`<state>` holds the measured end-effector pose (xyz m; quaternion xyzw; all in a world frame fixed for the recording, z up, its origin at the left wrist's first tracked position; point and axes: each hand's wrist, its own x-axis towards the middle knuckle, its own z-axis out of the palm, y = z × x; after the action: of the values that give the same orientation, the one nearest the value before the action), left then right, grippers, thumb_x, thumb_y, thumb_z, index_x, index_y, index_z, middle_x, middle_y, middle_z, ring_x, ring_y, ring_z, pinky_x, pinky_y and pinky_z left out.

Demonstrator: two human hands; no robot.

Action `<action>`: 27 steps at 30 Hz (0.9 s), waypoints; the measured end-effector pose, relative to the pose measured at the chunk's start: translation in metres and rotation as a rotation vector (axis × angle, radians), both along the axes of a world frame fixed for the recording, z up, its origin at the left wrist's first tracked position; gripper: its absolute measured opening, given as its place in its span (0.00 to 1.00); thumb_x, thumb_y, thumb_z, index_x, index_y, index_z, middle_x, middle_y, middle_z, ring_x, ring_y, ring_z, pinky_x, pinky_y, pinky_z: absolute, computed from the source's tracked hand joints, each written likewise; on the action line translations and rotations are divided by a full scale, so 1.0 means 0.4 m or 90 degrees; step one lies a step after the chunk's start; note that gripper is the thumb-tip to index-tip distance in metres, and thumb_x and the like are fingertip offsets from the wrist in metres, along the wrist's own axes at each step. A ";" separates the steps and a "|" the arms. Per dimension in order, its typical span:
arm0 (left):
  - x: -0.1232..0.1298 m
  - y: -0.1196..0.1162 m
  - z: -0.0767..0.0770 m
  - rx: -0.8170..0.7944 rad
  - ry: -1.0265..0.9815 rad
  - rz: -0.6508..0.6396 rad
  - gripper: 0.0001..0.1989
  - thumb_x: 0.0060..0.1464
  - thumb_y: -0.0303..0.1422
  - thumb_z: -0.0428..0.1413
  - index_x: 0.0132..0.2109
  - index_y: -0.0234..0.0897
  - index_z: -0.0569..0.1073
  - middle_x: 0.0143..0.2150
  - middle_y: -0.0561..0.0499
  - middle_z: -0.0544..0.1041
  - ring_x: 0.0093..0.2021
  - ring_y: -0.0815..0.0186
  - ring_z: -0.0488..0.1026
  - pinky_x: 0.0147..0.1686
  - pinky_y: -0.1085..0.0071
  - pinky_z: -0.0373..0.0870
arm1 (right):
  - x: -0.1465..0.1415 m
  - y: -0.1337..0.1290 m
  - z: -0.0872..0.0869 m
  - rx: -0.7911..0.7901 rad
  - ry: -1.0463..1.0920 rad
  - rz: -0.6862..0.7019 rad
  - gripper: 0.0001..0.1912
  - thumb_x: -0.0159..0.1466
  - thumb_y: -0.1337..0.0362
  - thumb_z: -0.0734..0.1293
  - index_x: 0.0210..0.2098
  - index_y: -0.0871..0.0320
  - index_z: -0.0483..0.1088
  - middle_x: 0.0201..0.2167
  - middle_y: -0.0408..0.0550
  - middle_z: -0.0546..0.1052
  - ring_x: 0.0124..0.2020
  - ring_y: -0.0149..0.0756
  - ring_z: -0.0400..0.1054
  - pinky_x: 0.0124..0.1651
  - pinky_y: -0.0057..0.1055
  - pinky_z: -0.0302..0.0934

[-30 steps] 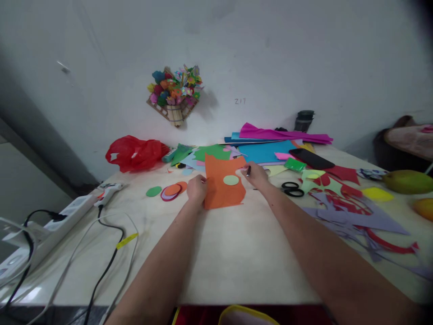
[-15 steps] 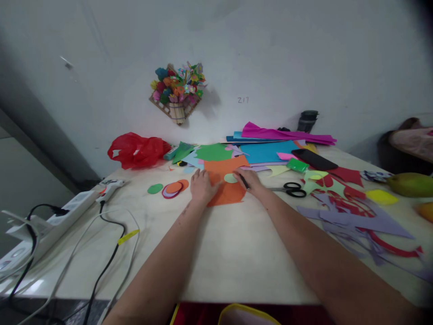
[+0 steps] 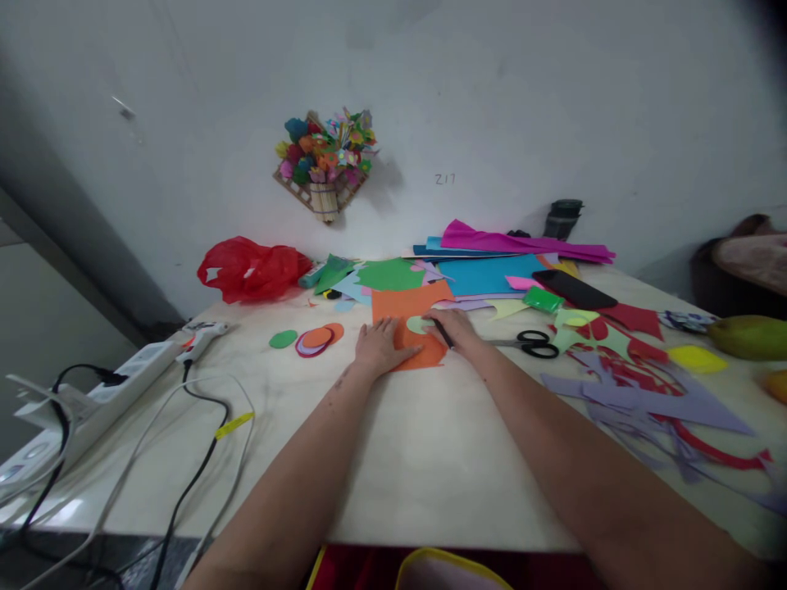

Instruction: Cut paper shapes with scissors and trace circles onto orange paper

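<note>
An orange paper sheet point(image 3: 411, 299) lies on the table in front of me, with a pale green paper circle point(image 3: 417, 325) on top of it. My left hand point(image 3: 381, 347) rests flat on the sheet's left part, fingers stretched and thumb apart, holding nothing. My right hand point(image 3: 456, 329) is closed around a dark pen point(image 3: 442, 333) at the right side of the circle, its fingertips touching or close to the circle's edge. Black-handled scissors point(image 3: 536, 344) lie just right of my right hand. Left of my left hand lie a green circle point(image 3: 284, 338) and overlapping orange circles point(image 3: 318, 337).
Purple and red paper scraps point(image 3: 645, 397) cover the right side, near a phone point(image 3: 575, 289) and a green mango point(image 3: 747, 337). Coloured sheets point(image 3: 492, 275) lie at the back beside a red plastic bag point(image 3: 252, 270). A power strip point(image 3: 104, 401) with cables runs along the left edge.
My left hand has shifted slightly right and down on the orange sheet, its thumb now lower, below the circle. My right hand with the pen stays almost in place.
</note>
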<state>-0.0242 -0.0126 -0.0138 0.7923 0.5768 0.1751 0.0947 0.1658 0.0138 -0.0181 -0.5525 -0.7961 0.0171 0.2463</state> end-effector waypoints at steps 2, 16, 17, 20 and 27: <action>0.000 0.000 0.002 -0.005 0.014 0.001 0.41 0.43 0.58 0.50 0.60 0.41 0.57 0.63 0.41 0.55 0.63 0.55 0.48 0.60 0.53 0.34 | 0.001 0.001 -0.002 0.013 0.004 0.003 0.14 0.57 0.63 0.64 0.44 0.54 0.70 0.42 0.46 0.76 0.46 0.38 0.67 0.50 0.34 0.51; 0.008 -0.012 0.015 0.004 0.138 -0.042 0.31 0.50 0.57 0.42 0.59 0.54 0.60 0.65 0.50 0.53 0.63 0.50 0.46 0.58 0.48 0.28 | 0.005 0.003 0.002 0.025 0.013 0.014 0.14 0.54 0.63 0.66 0.41 0.56 0.72 0.41 0.47 0.77 0.44 0.40 0.68 0.49 0.36 0.53; 0.009 -0.012 0.017 0.004 0.141 -0.044 0.30 0.51 0.56 0.42 0.59 0.54 0.61 0.64 0.50 0.53 0.63 0.50 0.46 0.58 0.47 0.28 | 0.005 0.003 0.002 0.026 0.015 0.015 0.14 0.54 0.63 0.66 0.41 0.56 0.72 0.41 0.47 0.76 0.44 0.40 0.68 0.50 0.36 0.53; 0.013 -0.013 0.021 -0.002 0.144 -0.042 0.29 0.51 0.56 0.42 0.58 0.54 0.62 0.64 0.50 0.54 0.63 0.49 0.46 0.58 0.47 0.28 | 0.006 0.002 0.003 0.036 0.035 0.010 0.14 0.54 0.64 0.65 0.41 0.56 0.72 0.40 0.47 0.77 0.44 0.39 0.68 0.50 0.35 0.54; 0.014 -0.007 0.015 0.002 0.136 -0.041 0.28 0.51 0.55 0.44 0.57 0.54 0.63 0.64 0.51 0.54 0.63 0.49 0.46 0.58 0.47 0.28 | 0.016 0.034 -0.004 0.042 0.308 -0.118 0.13 0.60 0.63 0.58 0.42 0.53 0.70 0.42 0.43 0.76 0.43 0.34 0.69 0.45 0.30 0.61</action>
<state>-0.0185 -0.0153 -0.0077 0.8248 0.5574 0.0873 0.0366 0.1723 0.0272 -0.0197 -0.5943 -0.6601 0.1003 0.4483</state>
